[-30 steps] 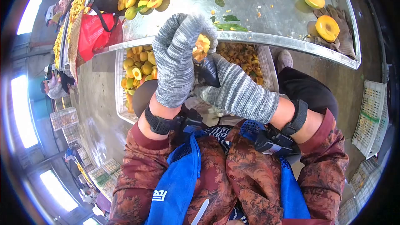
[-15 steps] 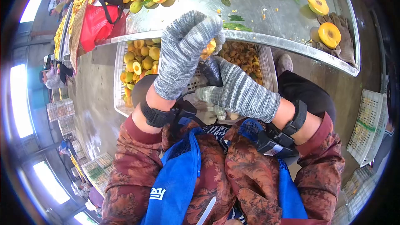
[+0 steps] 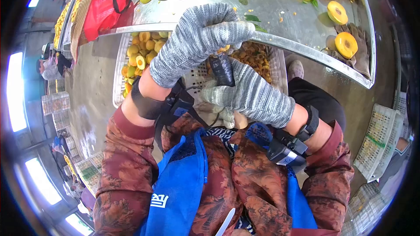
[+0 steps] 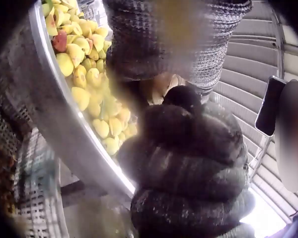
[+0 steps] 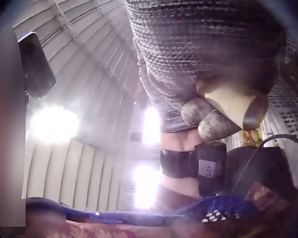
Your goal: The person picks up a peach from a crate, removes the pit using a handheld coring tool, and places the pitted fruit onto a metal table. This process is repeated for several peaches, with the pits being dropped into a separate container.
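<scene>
Grey-and-white knit covers both hands, and between them is a fruit piece (image 3: 224, 49), its orange flesh showing only as a sliver. The left hand (image 3: 203, 39) arches over from above with its fingers bent around the fruit, so the piece lies under those fingers, on their palm side; how far they wrap it is hidden. The right hand (image 3: 253, 94) is clenched around a dark, handle-like object (image 3: 222, 70), which stands nearly upright with its upper end just below the fruit. That low, firm grip probably keeps the handle steady while the other hand controls the fruit; whether a blade or tip enters the flesh cannot be seen. Both hands are held close to the body, just short of the metal table (image 3: 271, 11), perhaps because the pale crate (image 3: 118, 81) sits directly beneath its edge, within easy reach. On the table, a halved fruit (image 3: 346, 45) rests cut side up on a brown glove (image 3: 362, 54), perhaps set aside at the corner to leave working room
</scene>
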Demonstrator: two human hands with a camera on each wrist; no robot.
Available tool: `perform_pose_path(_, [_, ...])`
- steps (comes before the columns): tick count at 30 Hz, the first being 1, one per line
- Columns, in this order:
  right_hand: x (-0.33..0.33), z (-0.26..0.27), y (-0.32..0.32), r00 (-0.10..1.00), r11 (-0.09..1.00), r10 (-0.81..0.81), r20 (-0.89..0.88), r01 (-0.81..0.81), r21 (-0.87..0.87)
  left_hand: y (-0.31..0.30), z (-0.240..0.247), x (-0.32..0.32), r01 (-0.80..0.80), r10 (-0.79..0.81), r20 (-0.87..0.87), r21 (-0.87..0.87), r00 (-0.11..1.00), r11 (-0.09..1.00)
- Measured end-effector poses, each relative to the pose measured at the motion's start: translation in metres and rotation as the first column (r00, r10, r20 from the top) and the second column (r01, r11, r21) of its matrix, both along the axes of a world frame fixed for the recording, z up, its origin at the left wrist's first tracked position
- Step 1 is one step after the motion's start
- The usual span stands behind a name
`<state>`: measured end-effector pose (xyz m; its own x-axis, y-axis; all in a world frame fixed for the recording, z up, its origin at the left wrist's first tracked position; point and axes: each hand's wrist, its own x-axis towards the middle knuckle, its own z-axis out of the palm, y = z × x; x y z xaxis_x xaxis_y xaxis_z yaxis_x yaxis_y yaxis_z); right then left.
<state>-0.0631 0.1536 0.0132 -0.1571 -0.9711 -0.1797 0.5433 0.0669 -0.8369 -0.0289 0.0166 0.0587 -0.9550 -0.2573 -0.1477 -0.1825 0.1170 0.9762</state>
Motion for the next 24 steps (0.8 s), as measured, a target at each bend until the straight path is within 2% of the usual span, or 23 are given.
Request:
perform_pose_path(3, [0.002,0.003,-0.002,0.994,0.997,0.082,0.068,-0.082,-0.009,-0.002,0.006,0.003,0.019,-0.019,-0.019,-0.029,1.0,0.999])
perform_pose_path(7, [0.0,0.006,0.001,0.988,0.989,0.15,0.037,-0.15,0.008,-0.004,0.0,0.01,0.011,-0.012,-0.031,-0.038,0.999,0.999])
perform_pose_path(9, [-0.001,0.007,0.002,0.981,0.981,0.194,0.018,-0.194,0.014,-0.008,-0.01,0.014,-0.015,0.008,-0.147,-0.046,0.989,0.999])
perform_pose_path(10, [-0.002,0.006,0.003,0.98,0.98,0.197,0.015,-0.197,0.015,-0.006,-0.008,0.015,-0.018,0.011,-0.15,-0.046,0.989,0.999])
perform_pose_path(12, [-0.002,0.004,0.004,0.923,0.971,0.231,0.306,-0.24,-0.011,0.002,-0.005,0.019,-0.124,0.146,-0.15,0.144,0.978,0.982])
perform_pose_path(13, [-0.001,0.004,0.003,0.923,0.97,0.236,0.303,-0.245,-0.01,0.002,-0.007,0.021,-0.129,0.151,-0.154,0.145,0.977,0.981])
perform_pose_path(15, [0.004,0.005,0.001,0.885,0.969,0.246,0.396,-0.215,-0.123,0.0,-0.013,0.025,-0.125,0.169,-0.193,0.221,0.966,0.967])
perform_pose_path(17, [0.006,0.005,0.0,0.871,0.965,0.263,0.415,-0.234,-0.119,-0.003,-0.018,0.027,-0.079,0.13,-0.224,0.222,0.966,0.972])
perform_pose_path(19, [0.006,0.007,-0.002,0.922,0.976,0.218,0.32,-0.201,-0.086,-0.001,-0.024,0.028,-0.081,0.219,-0.269,0.445,0.938,0.892])
perform_pose_path(21, [0.003,0.012,-0.007,0.92,0.972,0.228,0.319,-0.232,-0.027,-0.004,-0.023,0.026,-0.078,0.229,-0.284,0.457,0.931,0.886])
perform_pose_path(23, [-0.001,0.019,-0.013,0.972,0.965,0.228,-0.05,-0.219,0.142,-0.009,-0.017,0.028,-0.084,0.162,-0.19,0.363,0.968,0.928])
perform_pose_path(24, [0.0,0.008,-0.016,0.945,0.975,0.21,-0.251,-0.183,0.127,-0.011,-0.018,0.026,-0.119,0.176,-0.176,0.292,0.969,0.949])
